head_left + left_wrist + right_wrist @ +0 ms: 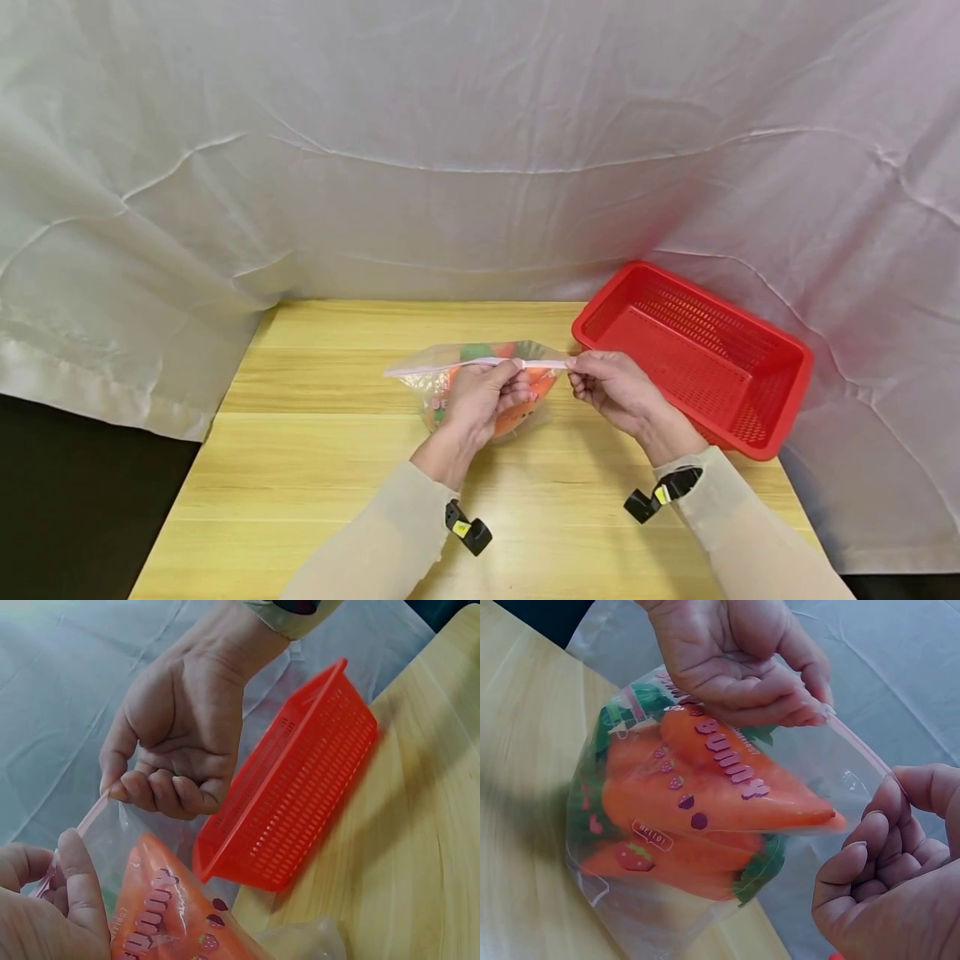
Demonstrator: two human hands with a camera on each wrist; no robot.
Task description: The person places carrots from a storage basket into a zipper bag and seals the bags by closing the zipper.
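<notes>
A clear zip bag (423, 383) printed with pink letters and strawberries is held up over the wooden table. Through its plastic show several orange carrots (649, 787) with green tops. My left hand (476, 400) pinches the pink zip strip (859, 746) partway along, between thumb and fingers. At the strip's right end my right hand (615, 392) pinches the corner, its other fingers curled in toward the palm. Between the two hands the strip runs taut and nearly straight. The bag's left corner sticks out past my left hand in the head view.
A red perforated basket (783, 396) stands at the table's right rear, just beyond my right hand. Grey-white cloth (450, 225) hangs behind the wooden table (300, 492) and along its sides. My sleeves carry black wrist cameras (472, 533).
</notes>
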